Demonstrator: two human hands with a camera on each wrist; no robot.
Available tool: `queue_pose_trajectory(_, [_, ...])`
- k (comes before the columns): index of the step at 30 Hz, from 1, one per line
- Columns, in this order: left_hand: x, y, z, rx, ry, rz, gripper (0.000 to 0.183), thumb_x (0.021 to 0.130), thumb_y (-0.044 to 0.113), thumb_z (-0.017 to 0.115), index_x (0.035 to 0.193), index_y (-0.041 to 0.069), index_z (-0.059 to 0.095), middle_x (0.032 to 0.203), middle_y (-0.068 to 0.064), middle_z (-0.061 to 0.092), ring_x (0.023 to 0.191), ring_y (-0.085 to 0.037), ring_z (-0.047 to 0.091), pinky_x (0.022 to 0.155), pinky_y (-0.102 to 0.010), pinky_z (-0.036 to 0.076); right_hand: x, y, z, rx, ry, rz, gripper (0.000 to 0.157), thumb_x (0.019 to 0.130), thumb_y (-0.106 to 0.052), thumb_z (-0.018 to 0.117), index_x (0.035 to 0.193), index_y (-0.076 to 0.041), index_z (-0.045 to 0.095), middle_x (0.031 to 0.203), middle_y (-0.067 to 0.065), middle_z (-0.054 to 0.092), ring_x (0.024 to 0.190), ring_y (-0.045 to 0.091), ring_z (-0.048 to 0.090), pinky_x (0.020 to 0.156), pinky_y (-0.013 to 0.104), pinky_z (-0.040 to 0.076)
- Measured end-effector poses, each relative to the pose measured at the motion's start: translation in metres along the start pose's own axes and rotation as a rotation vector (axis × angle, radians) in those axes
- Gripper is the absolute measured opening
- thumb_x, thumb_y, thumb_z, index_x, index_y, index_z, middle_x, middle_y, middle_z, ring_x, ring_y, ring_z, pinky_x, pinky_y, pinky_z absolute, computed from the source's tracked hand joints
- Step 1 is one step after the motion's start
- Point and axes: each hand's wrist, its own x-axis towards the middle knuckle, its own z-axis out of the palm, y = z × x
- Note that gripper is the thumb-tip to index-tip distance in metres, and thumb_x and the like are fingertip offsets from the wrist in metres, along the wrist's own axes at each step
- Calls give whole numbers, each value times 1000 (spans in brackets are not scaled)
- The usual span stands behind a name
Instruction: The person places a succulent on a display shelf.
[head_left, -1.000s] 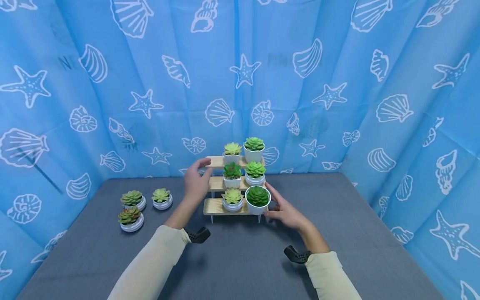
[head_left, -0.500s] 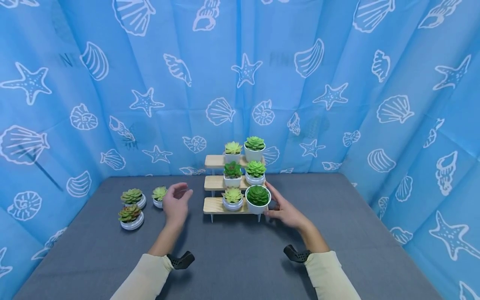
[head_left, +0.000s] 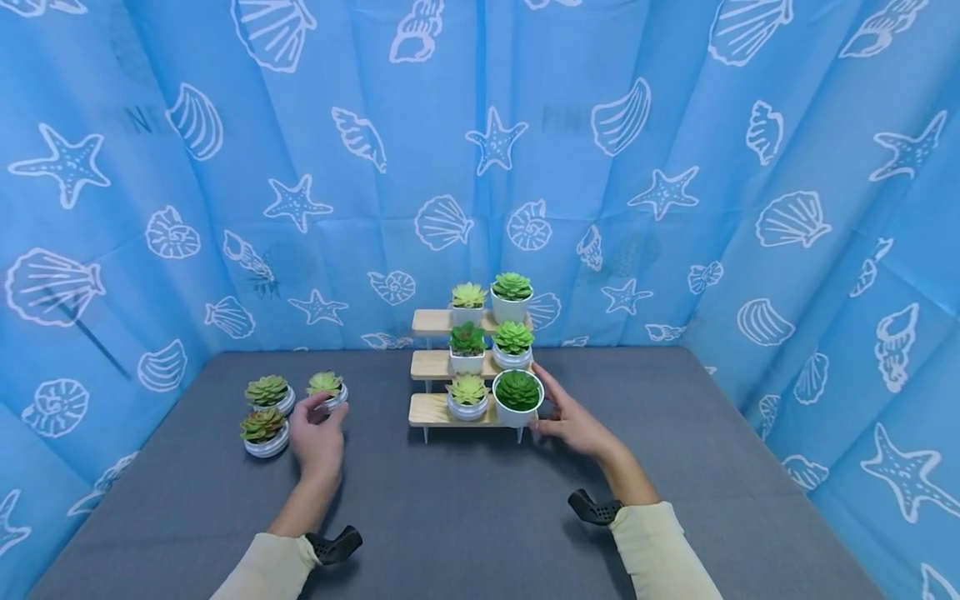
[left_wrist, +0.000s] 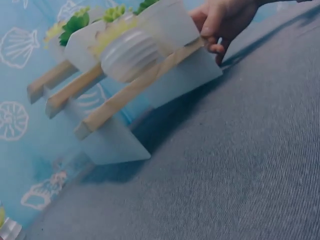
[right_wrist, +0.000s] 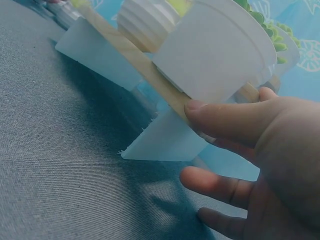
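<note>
A three-tier wooden plant stand (head_left: 438,407) with white legs bears several potted succulents, two on each tier. At its right end my right hand (head_left: 573,427) holds it, thumb on the lowest board's end and index finger by the middle board. Beside that thumb, a dark green succulent in a white pot (head_left: 518,396) sits on the lowest tier. My left hand (head_left: 318,442) is at a light green succulent (head_left: 325,383) in a ribbed white pot on the table, fingers and thumb spread around its near side. Its fingers partly hide the pot; firm contact cannot be told.
Left of my left hand stand a grey-green succulent (head_left: 267,390) and a reddish-green succulent (head_left: 262,425) in white pots. A grey cloth covers the table (head_left: 465,517). Behind it hangs a blue curtain (head_left: 375,192) with white shell prints.
My left hand has moved left from the stand's left end to the light green succulent on the table. My right hand stays at the stand's right end.
</note>
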Motion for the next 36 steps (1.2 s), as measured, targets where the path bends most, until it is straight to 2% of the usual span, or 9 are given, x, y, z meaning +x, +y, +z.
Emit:
queue_pose_trajectory(6, [2,0,-6,5,62,14,36,87,2,69,120,-1,56,123,-18,53,113,-30,52,84,-30,40,0,-1,0,0,4,-4,93,88,8,63,158,-20,8,156,23,19,124,44,43,75,36,51])
queue_pose_trajectory(11, [1,0,-7,23,69,29,39,87,2,70,123,-1,54,126,-18,51,114,-31,51,85,-35,41,-1,-3,0,0,4,-7,93,88,8,63,158,-19,8,156,23,19,126,45,41,76,36,51])
queue_pose_trajectory(15, [0,-1,-7,57,45,39,45,88,5,70,128,0,51,133,-20,47,123,-34,44,95,-45,40,-1,-2,-1,-4,7,-8,93,88,8,63,158,-19,8,158,20,16,132,44,34,81,39,49])
queue_pose_trajectory(19, [0,-1,-7,121,1,28,57,89,8,70,138,1,43,140,-21,41,130,-36,37,104,-52,33,0,-2,-1,-17,6,0,93,88,7,64,158,-20,9,158,19,16,133,43,33,82,41,48])
queue_pose_trajectory(27, [15,-6,-5,164,-67,-37,72,89,11,70,149,2,30,150,-20,33,137,-36,32,111,-49,26,0,-2,-1,-17,7,4,93,88,6,64,158,-21,9,157,21,19,124,44,43,76,38,50])
queue_pose_trajectory(32, [28,-13,-6,156,-86,-95,77,90,13,68,151,1,24,152,-22,29,138,-36,31,112,-48,25,0,-1,-1,-24,9,5,94,88,6,64,158,-21,8,158,20,16,129,43,38,78,38,50])
queue_pose_trajectory(36, [34,-15,-6,165,-102,-107,79,90,12,68,152,-1,20,153,-24,27,139,-37,29,112,-48,25,-1,-1,-1,-17,7,4,94,88,6,64,158,-21,8,158,19,16,132,43,35,81,38,49])
